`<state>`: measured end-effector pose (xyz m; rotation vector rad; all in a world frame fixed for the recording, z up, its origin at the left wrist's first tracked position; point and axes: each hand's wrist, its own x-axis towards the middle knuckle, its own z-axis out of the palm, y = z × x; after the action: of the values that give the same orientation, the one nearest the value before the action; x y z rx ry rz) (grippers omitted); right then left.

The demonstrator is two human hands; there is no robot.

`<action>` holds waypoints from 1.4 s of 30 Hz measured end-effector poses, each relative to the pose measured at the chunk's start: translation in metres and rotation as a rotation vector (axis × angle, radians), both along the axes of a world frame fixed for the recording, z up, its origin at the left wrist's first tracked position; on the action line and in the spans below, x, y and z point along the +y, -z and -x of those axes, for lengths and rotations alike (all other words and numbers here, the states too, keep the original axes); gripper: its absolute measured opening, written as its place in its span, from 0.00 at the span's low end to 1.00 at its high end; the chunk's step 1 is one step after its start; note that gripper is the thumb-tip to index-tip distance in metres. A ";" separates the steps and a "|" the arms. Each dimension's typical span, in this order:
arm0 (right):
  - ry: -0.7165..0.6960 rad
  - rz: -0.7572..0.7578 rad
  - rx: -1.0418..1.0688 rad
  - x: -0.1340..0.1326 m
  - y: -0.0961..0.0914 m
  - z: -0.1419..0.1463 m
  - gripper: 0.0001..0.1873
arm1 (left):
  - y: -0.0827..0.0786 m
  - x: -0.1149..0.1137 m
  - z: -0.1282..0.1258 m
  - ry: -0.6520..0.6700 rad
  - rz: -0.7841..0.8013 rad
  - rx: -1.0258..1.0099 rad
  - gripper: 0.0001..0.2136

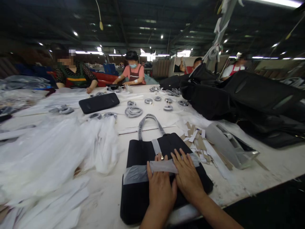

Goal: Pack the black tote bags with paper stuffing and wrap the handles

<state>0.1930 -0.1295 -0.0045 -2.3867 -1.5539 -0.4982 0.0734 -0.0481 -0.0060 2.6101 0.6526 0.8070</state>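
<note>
A black handbag [140, 197] lies flat on the white table in front of me, its wrapped grey handle [149, 118] pointing away. Grey protective film [135, 174] runs across the bag's middle, and a small metal clasp [161, 156] shows above it. My left hand [160, 186] rests on the bag with fingers stretched out, at a pale strip [163, 166] of film-like material. On the strip's right end lies my right hand [187, 175], flat with fingers spread. Both hands press down from above; neither is wrapped round anything.
Crumpled white plastic sheeting [59, 152] covers the left. Beyond the bag lie coiled grey straps [133, 111] and a black panel [99, 102]. At right are cardboard scraps [196, 141], a tape dispenser [230, 144] and piled black bags [257, 95]. Several people sit or stand across the table.
</note>
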 end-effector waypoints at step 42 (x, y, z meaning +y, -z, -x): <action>-0.340 0.510 0.656 0.022 -0.105 -0.125 0.14 | -0.003 0.054 0.055 -0.160 0.381 -0.257 0.17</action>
<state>0.3179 -0.1074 0.1008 -2.1631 -1.8175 0.7588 0.0184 0.0057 -0.0027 2.0927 0.8515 0.9405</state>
